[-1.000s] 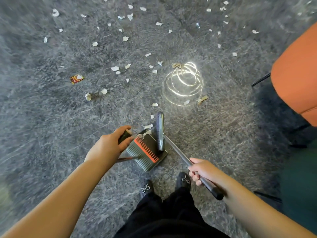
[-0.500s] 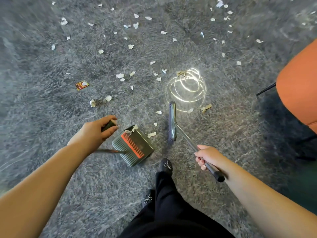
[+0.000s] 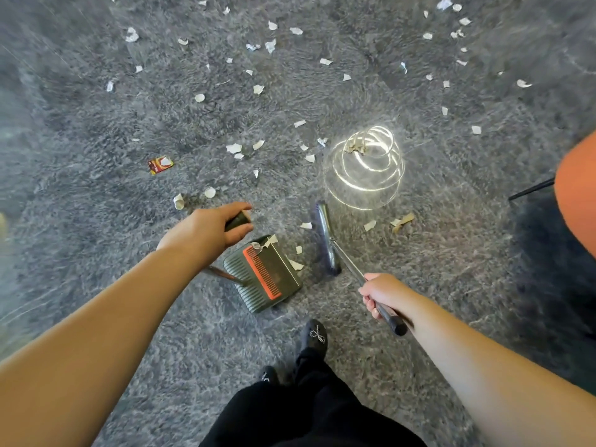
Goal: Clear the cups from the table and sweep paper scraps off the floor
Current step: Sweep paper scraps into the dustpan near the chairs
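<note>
We see the left hand (image 3: 206, 233) gripping the black end of the dustpan's handle, and the dustpan (image 3: 263, 274) sits on the gray carpet (image 3: 96, 221) with a few paper scraps (image 3: 266, 243) at its far edge. The right hand (image 3: 382, 293) is curled round the broom handle; the broom (image 3: 325, 240) head rests on the carpet just right of the dustpan. More scraps lie scattered across the carpet ahead, one just left of the broom head.
</note>
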Demonstrator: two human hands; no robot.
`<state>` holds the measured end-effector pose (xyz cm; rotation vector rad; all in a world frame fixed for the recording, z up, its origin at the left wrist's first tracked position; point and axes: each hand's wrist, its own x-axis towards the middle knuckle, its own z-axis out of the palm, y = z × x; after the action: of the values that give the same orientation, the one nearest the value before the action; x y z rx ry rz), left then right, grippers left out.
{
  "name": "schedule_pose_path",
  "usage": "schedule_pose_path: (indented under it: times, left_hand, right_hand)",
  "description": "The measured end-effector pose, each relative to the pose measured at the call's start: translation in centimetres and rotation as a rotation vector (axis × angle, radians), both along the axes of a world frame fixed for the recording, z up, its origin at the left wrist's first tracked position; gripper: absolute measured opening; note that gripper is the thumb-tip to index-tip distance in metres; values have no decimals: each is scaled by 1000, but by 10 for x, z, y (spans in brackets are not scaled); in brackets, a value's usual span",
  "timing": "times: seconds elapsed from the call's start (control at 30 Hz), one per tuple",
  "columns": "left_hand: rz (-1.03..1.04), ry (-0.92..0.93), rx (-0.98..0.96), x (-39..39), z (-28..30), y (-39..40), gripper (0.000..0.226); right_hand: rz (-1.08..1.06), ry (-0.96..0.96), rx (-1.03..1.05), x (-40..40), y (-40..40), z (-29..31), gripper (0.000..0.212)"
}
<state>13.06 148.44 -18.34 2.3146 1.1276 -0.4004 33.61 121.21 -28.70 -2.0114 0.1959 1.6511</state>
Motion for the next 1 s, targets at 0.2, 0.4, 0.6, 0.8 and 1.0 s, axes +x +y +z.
schedule_pose_path:
  times: [0.2, 0.4, 0.6, 0.8, 1.0]
  left_hand:
    - [-7, 5, 4, 8, 1, 21, 47]
    - [-31, 27, 4, 8, 7, 30, 49]
    - [-41, 8, -33, -12, 8, 28, 48]
    - [-38, -15, -67, -32, 12, 37, 44]
    - [-64, 24, -32, -30, 15, 54, 47]
  right_hand:
    - [113, 58, 5, -16, 29, -10, 57]
    - [224, 160, 11, -64, 31, 15, 66]
    - [108, 118, 39, -68, 26, 42, 62]
    - [5, 63, 34, -58, 26, 47, 62]
    - [81, -10, -3, -44, 41, 27, 56]
